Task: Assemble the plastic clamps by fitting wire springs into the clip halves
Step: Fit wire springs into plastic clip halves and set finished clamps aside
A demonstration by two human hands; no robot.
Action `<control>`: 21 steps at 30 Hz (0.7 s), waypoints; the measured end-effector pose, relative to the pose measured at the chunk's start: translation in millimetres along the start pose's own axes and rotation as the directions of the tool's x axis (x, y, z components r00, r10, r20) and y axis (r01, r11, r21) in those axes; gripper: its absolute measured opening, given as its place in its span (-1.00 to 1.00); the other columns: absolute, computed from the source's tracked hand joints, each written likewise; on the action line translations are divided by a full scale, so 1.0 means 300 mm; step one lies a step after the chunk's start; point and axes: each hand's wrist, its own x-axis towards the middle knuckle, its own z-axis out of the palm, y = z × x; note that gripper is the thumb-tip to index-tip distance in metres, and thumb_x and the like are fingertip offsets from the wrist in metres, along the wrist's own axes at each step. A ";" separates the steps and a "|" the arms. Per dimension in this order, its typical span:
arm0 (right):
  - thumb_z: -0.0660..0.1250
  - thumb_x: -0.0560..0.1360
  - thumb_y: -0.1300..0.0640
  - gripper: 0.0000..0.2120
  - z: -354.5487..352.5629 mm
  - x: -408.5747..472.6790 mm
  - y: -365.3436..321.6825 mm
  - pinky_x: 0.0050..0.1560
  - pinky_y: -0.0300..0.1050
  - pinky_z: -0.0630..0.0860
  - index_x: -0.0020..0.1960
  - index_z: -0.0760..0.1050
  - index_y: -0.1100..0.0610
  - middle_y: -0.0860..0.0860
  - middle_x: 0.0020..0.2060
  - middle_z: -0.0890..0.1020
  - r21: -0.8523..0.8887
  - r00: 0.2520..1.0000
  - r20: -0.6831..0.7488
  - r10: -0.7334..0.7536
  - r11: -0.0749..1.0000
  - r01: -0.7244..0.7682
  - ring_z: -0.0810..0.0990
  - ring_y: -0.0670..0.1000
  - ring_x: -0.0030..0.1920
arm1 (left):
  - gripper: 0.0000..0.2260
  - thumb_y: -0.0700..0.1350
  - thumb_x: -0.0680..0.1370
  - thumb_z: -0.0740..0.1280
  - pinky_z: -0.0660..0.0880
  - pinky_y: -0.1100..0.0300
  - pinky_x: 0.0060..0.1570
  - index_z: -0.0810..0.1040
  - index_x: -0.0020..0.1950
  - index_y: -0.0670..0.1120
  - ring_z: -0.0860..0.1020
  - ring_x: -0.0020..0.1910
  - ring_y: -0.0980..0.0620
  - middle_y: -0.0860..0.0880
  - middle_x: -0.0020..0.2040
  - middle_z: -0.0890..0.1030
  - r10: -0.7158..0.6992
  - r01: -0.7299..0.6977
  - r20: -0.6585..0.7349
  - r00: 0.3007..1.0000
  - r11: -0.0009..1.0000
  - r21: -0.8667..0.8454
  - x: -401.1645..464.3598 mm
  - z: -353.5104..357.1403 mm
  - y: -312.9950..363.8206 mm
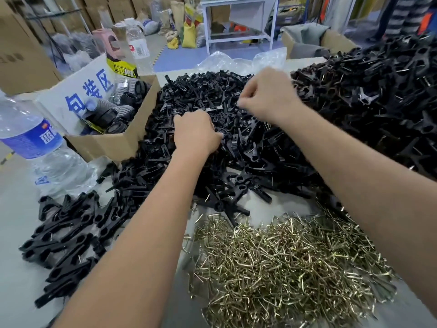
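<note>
Clip halves [212, 95]: black moulded plastic, long and tapered with a rounded socket near one end; heaped in a broad pile across the middle of the worktop [14, 209]. A second, taller heap of black clamps [369, 95], metal glinting among them, fills the far right corner. A smaller batch of like pieces [68, 235] lies toward the near left edge.

Wire springs [283, 266]: brass-coloured bent wire, loose in a tangled mound at the near edge, right of centre.

Left hand [196, 133]: knuckles up on the central pile, fingers curled down into the clip halves; what they hold is hidden.

Right hand [267, 95]: raised just above the pile, fingertips pinched together; the item between them is too blurred to tell.

Worktop: pale grey, smooth. A cardboard box [118, 140] of ribbed black parts sits at the left edge, a water bottle [35, 143] beside it.

Room: stacked cartons, filled sacks, a white metal frame table [236, 17] on blue floor.
</note>
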 end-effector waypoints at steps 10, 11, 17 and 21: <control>0.48 0.48 0.25 -0.83 0.250 0.063 -0.027 0.15 0.06 0.61 0.06 0.61 0.18 0.25 0.11 0.66 -0.286 0.957 0.290 -0.019 0.952 0.105 0.65 0.24 0.14 | -0.79 -0.11 0.50 0.49 0.62 -0.04 0.09 0.69 0.13 -0.07 0.63 0.10 -0.19 -0.14 0.12 0.66 -0.095 0.102 0.084 0.992 0.991 -0.081 0.078 0.006 -0.039; 0.51 0.48 0.22 -0.84 0.252 0.059 -0.014 0.15 0.04 0.61 0.05 0.63 0.17 0.23 0.10 0.67 -0.255 0.961 0.275 -0.009 0.964 0.082 0.66 0.23 0.12 | -0.83 -0.10 0.52 0.49 0.61 0.00 0.10 0.71 0.10 -0.06 0.64 0.10 -0.16 -0.12 0.11 0.67 -0.107 0.114 0.051 0.993 0.983 -0.143 0.075 0.005 -0.050; 0.54 0.51 0.09 -0.93 0.171 -0.012 0.039 0.02 -0.11 0.56 -0.01 0.72 0.03 -0.04 -0.21 0.65 0.065 0.997 0.031 -0.067 0.996 0.065 0.63 0.00 -0.14 | -0.91 -0.06 0.55 0.50 0.53 0.20 0.01 0.65 -0.13 0.08 0.60 -0.18 0.14 0.18 -0.25 0.60 -0.175 0.032 -0.221 0.959 0.847 -0.530 0.002 -0.014 -0.071; 0.40 0.63 0.15 -0.94 0.104 -0.151 0.051 -0.33 -0.20 0.50 0.01 0.60 0.14 0.10 -0.27 0.69 0.523 1.000 0.008 -0.008 0.853 0.003 0.57 -0.08 -0.35 | -0.87 -0.07 0.56 0.50 0.66 0.11 -0.23 0.63 -0.17 0.03 0.68 -0.22 -0.01 -0.09 -0.21 0.68 -0.148 -0.032 -0.167 0.975 0.648 -0.761 -0.095 -0.015 -0.066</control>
